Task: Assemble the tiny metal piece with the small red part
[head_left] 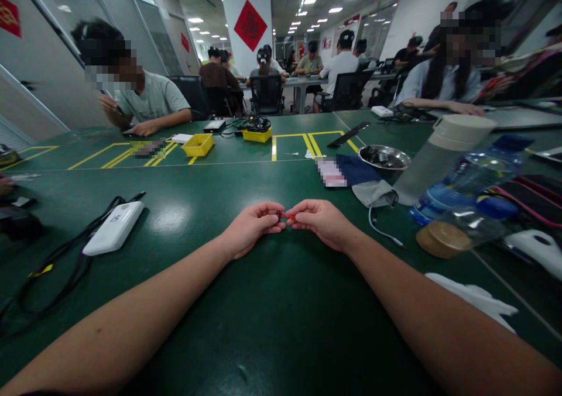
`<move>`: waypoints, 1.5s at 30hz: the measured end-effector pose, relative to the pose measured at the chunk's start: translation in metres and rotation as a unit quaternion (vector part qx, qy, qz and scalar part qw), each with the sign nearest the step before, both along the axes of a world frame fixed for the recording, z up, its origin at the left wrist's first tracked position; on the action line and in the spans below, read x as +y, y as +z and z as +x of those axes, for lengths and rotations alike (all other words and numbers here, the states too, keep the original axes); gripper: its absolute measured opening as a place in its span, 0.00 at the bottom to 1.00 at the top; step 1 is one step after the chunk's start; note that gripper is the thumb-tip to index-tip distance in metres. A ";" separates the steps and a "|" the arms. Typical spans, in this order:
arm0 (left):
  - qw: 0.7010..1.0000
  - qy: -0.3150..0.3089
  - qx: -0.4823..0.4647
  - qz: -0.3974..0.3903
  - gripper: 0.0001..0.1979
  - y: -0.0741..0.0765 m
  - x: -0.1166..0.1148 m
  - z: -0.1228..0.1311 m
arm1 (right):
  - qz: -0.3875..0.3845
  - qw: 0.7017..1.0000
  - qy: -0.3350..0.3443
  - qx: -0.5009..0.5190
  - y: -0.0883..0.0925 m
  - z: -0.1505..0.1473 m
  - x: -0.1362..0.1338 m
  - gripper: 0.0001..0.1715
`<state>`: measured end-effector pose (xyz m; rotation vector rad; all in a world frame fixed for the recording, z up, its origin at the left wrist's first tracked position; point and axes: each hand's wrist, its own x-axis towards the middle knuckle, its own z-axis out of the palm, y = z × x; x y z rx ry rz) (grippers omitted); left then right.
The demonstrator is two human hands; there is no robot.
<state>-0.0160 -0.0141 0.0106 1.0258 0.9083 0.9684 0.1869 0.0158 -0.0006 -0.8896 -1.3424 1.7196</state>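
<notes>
The small red piece is between your fingertips, low over the green worktop in front of you, and it is too small to tell what it is. Your left hand pinches it from one side and your right hand from the other, so both hands meet on it, fingers closed. To your left lies a white power bank with a black cable. To your right stand a clear bottle and a metal bowl. Farther away is a yellow tray.
</notes>
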 end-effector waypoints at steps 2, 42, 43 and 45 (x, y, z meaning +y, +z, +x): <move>1.000 -0.001 0.018 0.026 0.14 -0.002 -0.001 0.000 | 0.007 1.000 -0.001 -0.012 0.001 0.000 -0.001 0.08; 1.000 0.000 0.014 -0.008 0.12 -0.003 0.001 0.001 | 0.054 0.998 0.022 -0.019 -0.006 0.001 0.001 0.09; 1.000 0.001 0.007 -0.014 0.12 -0.002 0.001 0.000 | 0.046 0.999 0.019 -0.019 -0.006 0.001 0.002 0.09; 1.000 0.002 -0.010 -0.022 0.12 -0.002 0.002 0.000 | 0.026 1.000 0.011 -0.009 -0.005 0.000 0.002 0.08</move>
